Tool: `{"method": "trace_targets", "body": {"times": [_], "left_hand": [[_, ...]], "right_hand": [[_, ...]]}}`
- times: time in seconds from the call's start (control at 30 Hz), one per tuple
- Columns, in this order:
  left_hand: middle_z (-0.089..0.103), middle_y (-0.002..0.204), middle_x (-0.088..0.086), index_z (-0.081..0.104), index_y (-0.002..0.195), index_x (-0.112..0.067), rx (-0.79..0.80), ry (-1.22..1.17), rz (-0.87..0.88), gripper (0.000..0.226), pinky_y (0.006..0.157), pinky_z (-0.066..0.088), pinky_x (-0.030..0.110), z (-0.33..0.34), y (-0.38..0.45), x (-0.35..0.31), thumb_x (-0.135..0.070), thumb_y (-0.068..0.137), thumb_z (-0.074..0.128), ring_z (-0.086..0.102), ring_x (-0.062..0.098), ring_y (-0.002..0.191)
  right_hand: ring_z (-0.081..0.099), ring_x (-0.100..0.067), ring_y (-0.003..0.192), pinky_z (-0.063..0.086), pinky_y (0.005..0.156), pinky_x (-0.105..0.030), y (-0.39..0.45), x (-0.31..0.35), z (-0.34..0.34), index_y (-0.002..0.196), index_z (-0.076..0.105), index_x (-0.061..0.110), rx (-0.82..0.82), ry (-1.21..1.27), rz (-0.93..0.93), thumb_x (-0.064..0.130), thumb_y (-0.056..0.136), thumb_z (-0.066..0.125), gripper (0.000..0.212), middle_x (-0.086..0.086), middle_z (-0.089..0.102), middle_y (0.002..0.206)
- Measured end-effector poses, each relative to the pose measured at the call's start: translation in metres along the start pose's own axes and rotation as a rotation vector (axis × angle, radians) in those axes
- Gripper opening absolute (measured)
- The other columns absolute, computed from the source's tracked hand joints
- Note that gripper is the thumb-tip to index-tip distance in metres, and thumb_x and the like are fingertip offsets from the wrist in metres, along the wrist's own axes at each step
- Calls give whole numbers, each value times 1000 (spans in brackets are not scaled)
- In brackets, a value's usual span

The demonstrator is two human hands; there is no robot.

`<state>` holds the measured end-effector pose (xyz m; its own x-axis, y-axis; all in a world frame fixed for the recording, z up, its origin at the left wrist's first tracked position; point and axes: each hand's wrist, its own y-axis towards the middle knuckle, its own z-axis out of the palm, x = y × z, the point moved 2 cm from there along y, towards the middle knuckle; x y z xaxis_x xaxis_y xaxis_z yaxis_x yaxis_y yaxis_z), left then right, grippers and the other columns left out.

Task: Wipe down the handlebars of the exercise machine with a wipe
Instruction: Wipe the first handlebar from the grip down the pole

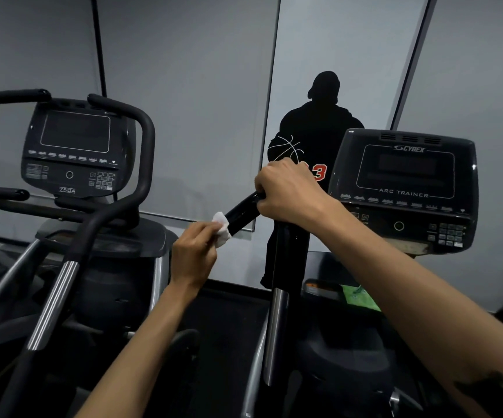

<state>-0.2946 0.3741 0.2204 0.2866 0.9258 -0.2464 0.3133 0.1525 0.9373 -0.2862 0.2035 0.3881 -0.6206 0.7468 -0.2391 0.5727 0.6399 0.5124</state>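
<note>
A black handlebar [242,214] juts up and to the left from a dark upright post [286,267] in the middle of the view. My right hand [289,191] is closed around the handlebar where it bends onto the post. My left hand [194,251] pinches a crumpled white wipe [221,229] and presses it against the lower left end of the handlebar. The machine's console [404,188], marked Cybex Arc Trainer, stands just to the right.
A second machine with a console [72,149] and curved black handlebars [117,194] stands at the left. A mirror panel [319,70] on the grey wall shows a dark reflection of a person. A green packet [360,298] lies low on the right machine.
</note>
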Motion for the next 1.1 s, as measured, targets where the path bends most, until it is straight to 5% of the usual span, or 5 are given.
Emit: {"method": "trace_targets", "body": {"times": [0.1, 0.3, 0.5, 0.8, 1.1], "left_hand": [[69, 78, 6, 73, 86, -9, 2, -52, -190, 4, 55, 46, 31, 4, 19, -9, -11, 89, 73, 64, 28, 65], [65, 83, 10, 70, 92, -5, -34, 41, -83, 24, 53, 48, 35, 3, -6, -23, 6, 78, 53, 59, 29, 70], [73, 74, 4, 76, 83, -10, -56, -467, -827, 9, 58, 49, 30, 21, 15, 14, -9, 82, 67, 61, 16, 64], [65, 68, 6, 65, 75, -4, -330, -1109, -1521, 36, 69, 61, 28, 32, -11, -15, 23, 84, 42, 65, 17, 59], [63, 62, -4, 71, 70, -19, -332, -928, -1322, 35, 66, 52, 23, 22, -5, -19, 10, 84, 59, 60, 11, 65]], "right_hand": [[52, -31, 92, 30, 78, -38, 0, 2, 2, 91, 65, 9, 1, 5, 18, 12, 81, 64, 10, -10, 61, 94], [58, -34, 84, 41, 73, -39, 1, 2, 1, 82, 60, 7, -2, 42, 35, 6, 76, 62, 6, -10, 59, 82], [46, -31, 67, 36, 67, -39, -2, 5, -6, 62, 36, 11, 42, 42, 31, -1, 76, 59, 30, -6, 40, 66], [46, -35, 68, 33, 63, -36, -1, 3, -3, 61, 35, 10, 24, 54, 40, -3, 75, 59, 31, -7, 37, 64], [46, -33, 65, 26, 54, -31, 0, -1, 2, 62, 39, 7, 15, 115, 58, -5, 76, 59, 28, -9, 40, 63]]}}
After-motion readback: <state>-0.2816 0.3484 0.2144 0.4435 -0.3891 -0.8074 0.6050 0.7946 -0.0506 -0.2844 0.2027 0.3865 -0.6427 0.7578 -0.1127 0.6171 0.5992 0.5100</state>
